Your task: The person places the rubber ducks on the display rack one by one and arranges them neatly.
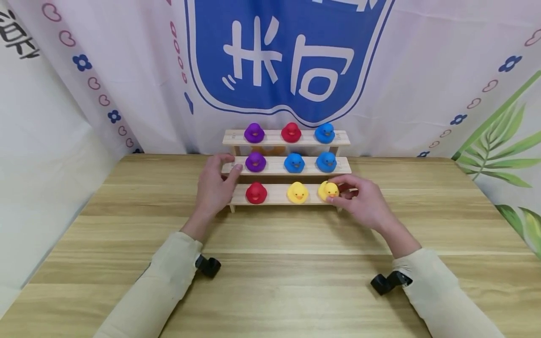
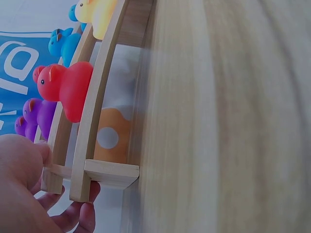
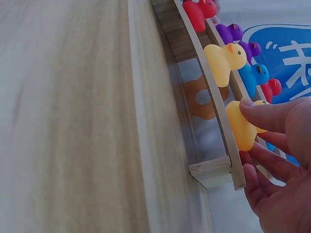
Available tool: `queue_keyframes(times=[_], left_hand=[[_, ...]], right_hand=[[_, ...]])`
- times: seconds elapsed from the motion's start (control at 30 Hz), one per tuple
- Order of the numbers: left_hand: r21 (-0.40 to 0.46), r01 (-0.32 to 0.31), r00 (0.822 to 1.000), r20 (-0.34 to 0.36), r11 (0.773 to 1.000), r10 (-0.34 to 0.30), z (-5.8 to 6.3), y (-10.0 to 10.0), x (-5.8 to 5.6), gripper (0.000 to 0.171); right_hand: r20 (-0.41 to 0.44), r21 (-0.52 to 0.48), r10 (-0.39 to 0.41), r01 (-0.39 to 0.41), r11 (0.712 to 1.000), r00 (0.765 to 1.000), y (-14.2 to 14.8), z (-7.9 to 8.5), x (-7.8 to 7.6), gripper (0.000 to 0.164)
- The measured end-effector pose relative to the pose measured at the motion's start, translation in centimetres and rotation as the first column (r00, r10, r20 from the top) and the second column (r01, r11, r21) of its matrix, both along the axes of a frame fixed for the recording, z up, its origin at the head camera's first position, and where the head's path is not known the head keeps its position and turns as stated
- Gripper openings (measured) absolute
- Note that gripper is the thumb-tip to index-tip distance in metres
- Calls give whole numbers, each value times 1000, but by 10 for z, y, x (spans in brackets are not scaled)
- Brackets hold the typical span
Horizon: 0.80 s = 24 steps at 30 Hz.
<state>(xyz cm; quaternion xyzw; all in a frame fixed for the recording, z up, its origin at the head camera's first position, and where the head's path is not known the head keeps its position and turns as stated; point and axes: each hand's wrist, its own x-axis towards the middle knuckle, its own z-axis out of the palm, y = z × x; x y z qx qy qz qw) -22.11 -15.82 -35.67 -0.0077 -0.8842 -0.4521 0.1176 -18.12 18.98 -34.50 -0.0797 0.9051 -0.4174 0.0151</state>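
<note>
A three-tier wooden display stand (image 1: 277, 193) holds small rubber ducks in rows of three. At the right end of the lowest tier, my right hand (image 1: 359, 199) pinches a yellow rubber duck (image 3: 240, 127) between thumb and fingers, its base right at the board. My left hand (image 1: 214, 184) grips the stand's left end, thumb over the middle tier and fingers curled beneath the boards. Beside the held duck sits another yellow duck (image 1: 297, 193), with a red duck (image 1: 256, 193) farther left. Behind are a purple duck (image 1: 255, 162) and two blue ducks (image 1: 294, 163) on the middle tier.
The top tier carries a purple duck (image 1: 254, 133), a red duck (image 1: 291, 133) and a blue duck (image 1: 324, 133). Close behind the stand hangs a printed white curtain (image 1: 160, 117) with a blue emblem. The wood-grain table (image 1: 287, 281) stretches out in front.
</note>
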Motion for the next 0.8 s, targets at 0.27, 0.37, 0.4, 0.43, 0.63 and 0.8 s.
queue_keyframes(times=[0.27, 0.37, 0.4, 0.43, 0.63, 0.8], left_hand=[[-8, -6, 1000, -2, 1000, 6, 0, -3, 2, 45], [-9, -7, 1000, -2, 1000, 7, 1, -3, 2, 45], [-6, -8, 1000, -1, 1000, 8, 1, -3, 3, 45], [-2, -9, 1000, 0, 1000, 9, 1, -3, 3, 45], [-6, -1, 1000, 2, 1000, 1, 2, -3, 1, 44], [-70, -15, 1000, 9, 997, 16, 9, -4, 3, 46]], right_hand=[[-9, 23, 6, -6, 1000, 1000, -3, -3, -1, 38], [-7, 34, 19, -19, 999, 1000, -3, -2, -2, 40], [-8, 41, 28, -27, 999, 1000, -2, -1, -2, 41], [-9, 46, 39, -39, 998, 999, -1, 0, -2, 43], [-20, 77, 93, -91, 993, 995, 17, 11, -3, 53], [-124, 113, 4, 10, 994, 992, 42, 25, -3, 61]])
